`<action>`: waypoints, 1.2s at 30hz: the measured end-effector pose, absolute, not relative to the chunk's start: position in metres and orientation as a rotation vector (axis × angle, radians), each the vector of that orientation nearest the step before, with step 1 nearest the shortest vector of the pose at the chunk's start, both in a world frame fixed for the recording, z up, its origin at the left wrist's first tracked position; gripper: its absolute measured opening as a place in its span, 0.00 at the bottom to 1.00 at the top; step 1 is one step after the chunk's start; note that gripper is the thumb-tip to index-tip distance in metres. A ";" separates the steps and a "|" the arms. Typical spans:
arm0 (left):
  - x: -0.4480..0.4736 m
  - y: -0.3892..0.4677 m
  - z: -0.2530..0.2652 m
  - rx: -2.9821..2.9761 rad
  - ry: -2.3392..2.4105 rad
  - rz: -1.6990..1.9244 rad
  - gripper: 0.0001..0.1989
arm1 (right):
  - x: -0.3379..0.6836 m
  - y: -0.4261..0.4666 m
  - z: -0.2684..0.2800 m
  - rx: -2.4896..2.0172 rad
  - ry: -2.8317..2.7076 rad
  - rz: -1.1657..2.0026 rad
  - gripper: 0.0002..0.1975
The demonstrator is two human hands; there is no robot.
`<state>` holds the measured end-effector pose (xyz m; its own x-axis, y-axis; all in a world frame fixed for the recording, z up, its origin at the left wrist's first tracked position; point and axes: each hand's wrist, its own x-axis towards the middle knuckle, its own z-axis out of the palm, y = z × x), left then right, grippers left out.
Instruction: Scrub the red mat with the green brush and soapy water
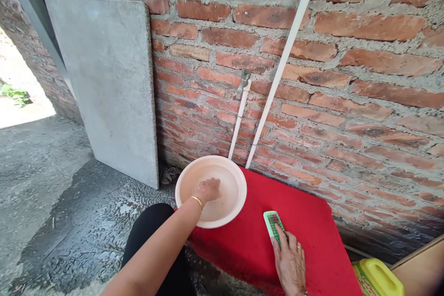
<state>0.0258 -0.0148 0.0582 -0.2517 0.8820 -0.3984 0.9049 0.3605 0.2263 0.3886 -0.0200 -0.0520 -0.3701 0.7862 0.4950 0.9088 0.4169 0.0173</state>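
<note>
My left hand (209, 189) reaches into a pale pink basin (184, 215) of water. Its knuckles are bent, while the fingertips are hidden below the hand and in the water, so whether it holds anything cannot be seen. A gold bangle circles that wrist. Over a red cloth (239, 249), my right hand (289, 259) grips a scrubbing brush (268, 222) with a light green body and green bristles facing up. The index finger lies along the bristles and the thumb is at the brush's side. The basin stands on the left end of the cloth-covered surface.
A brick wall (367, 32) rises behind, with a tap (244, 82) and white pipes (287, 51) on it. Against the wall leans a grey slab (107, 83). Wet concrete floor (93, 208) lies at left, a yellow jug (378, 277) at lower right.
</note>
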 end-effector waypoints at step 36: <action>0.021 -0.019 0.064 1.586 2.346 0.195 0.12 | 0.387 -0.021 -0.057 -1.344 -2.176 -0.398 0.25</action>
